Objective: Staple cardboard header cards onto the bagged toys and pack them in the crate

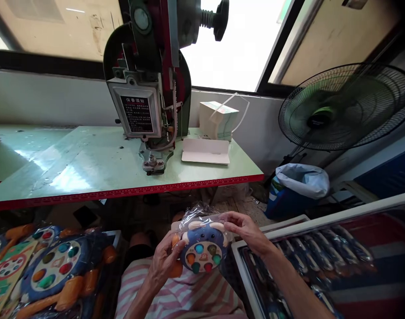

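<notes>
A blue animal-faced whack-a-mole toy (pixel 202 248) with colored round buttons sits over my lap, a clear plastic bag (pixel 198 215) crinkled along its top. My left hand (pixel 165 254) is closed around its left side, thumb on the front, next to an orange toy hammer (pixel 176 268). At the upper right corner, my right hand (pixel 247 230) pinches the edge of the packaged toy. A pale card edge (pixel 175 226) shows behind the toy's top.
Ahead, a stapling-type machine (pixel 145 102) stands on a green table (pixel 89 155) with a red edge. Folded white card (pixel 205 153) and a box (pixel 218 119) lie beside it. Bagged toys (pixel 52 266) fill the left; a white-rimmed crate (pixel 242 266) holds more at right. A fan (pixel 322 117) stands beyond.
</notes>
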`<state>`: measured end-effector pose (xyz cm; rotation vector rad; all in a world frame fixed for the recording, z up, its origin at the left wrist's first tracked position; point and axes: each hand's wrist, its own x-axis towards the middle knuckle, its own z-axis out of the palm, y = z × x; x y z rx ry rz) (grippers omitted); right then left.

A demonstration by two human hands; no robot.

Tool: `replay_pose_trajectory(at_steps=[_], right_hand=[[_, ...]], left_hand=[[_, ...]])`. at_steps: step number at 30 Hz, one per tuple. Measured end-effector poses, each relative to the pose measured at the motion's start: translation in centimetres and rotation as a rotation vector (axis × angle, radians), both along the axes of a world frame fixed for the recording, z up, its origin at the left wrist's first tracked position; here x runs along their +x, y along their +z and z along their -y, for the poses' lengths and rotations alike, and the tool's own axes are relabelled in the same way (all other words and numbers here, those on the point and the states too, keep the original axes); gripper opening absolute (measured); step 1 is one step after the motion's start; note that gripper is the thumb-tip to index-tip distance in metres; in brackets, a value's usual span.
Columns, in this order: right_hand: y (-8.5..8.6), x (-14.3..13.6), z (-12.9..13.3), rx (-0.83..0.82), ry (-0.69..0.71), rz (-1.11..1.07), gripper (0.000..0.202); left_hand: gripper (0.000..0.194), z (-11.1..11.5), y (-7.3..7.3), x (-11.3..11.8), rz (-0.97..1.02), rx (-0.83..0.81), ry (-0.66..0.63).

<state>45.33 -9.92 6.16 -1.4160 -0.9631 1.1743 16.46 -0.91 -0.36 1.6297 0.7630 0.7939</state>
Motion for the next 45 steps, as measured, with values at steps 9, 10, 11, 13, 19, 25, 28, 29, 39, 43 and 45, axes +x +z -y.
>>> replay_pose_trajectory(at_steps=[9, 10, 11, 13, 19, 25, 28, 29, 39, 43, 45], right_hand=[[-1.7, -2.1, -1.8, 0.191, -0.184, 0.019, 0.033], [-2.0, -2.6, -1.9, 0.217, -0.233, 0.06, 0.033], [-2.2, -3.1, -2.1, 0.234, -0.283, 0.094, 0.033], [-3.1, -4.0, -2.5, 0.239, -0.378, 0.176, 0.035], [-5.9, -5.1, -3.4, 0.22, -0.571, 0.5, 0.038], [-7.1, -5.1, -4.0, 0.172, -0.528, 0.376, 0.043], [-6.0, -5.0, -3.6, 0.198, -0.537, 0.438, 0.038], [-5.2, -5.0, -3.3, 0.24, -0.548, 0.509, 0.033], [3.1, -7.6, -5.0, 0.435, 0.316, 0.989, 0.015], [2.8, -7.9, -5.8, 0.347, 0.31, 0.993, 0.019], [2.8, -8.2, -5.8, 0.377, 0.306, 0.961, 0.014]], left_hand=[[0.039, 0.2, -0.7, -1.0, 0.008, -0.102, 0.068], [0.039, 0.2, -0.8, -1.1, 0.013, -0.118, 0.063], [0.039, 0.3, -0.8, -1.1, 0.019, -0.133, 0.063], [0.038, 0.3, -0.8, -1.1, 0.03, -0.165, 0.084], [0.04, 0.3, -1.0, -0.6, 0.133, -0.208, 0.22], [0.031, 0.4, -0.8, -0.7, 0.052, -0.115, 0.188], [0.03, 0.7, -0.8, -0.5, 0.012, -0.042, 0.258], [0.029, 0.8, -0.8, -0.4, 0.001, -0.021, 0.283], [0.016, 2.3, 1.1, 1.3, 0.001, 0.228, 0.33], [0.015, 2.8, 1.2, 1.4, -0.003, 0.243, 0.361], [0.015, 2.9, 1.0, 1.4, -0.007, 0.244, 0.372]])
